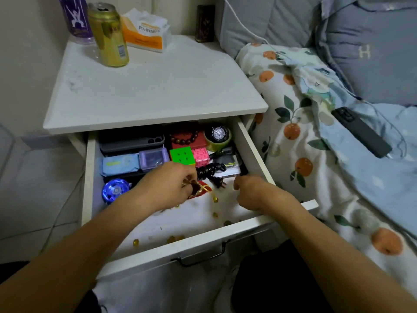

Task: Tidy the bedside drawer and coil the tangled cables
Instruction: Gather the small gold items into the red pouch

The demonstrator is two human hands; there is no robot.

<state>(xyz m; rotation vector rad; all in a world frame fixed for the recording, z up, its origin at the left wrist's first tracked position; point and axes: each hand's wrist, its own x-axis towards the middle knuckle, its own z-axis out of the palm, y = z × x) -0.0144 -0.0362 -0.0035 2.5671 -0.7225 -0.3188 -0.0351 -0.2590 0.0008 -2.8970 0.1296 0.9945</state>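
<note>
The white bedside drawer (86, 177) stands pulled open. My left hand (167, 184) is inside it and pinches a small red and gold pouch (199, 188). Just behind that hand lies a coiled black cable with a plug (211, 171). My right hand (248, 192) is curled near the drawer's right wall; whether it holds anything is hidden. At the back sit a grey phone case (130, 141), a red box with wooden beads (185, 138), a watch on a green roll (217, 135), a green cube (181, 155), a pink maze cube (200, 155) and a blue spinner (114, 190).
Small gold beads (215, 214) lie scattered on the drawer floor. On the nightstand top (146, 86) stand a gold can (108, 35), a purple bottle (75, 19), a tissue pack (144, 30) and a dark box (205, 23). The bed on the right holds a black phone (361, 132).
</note>
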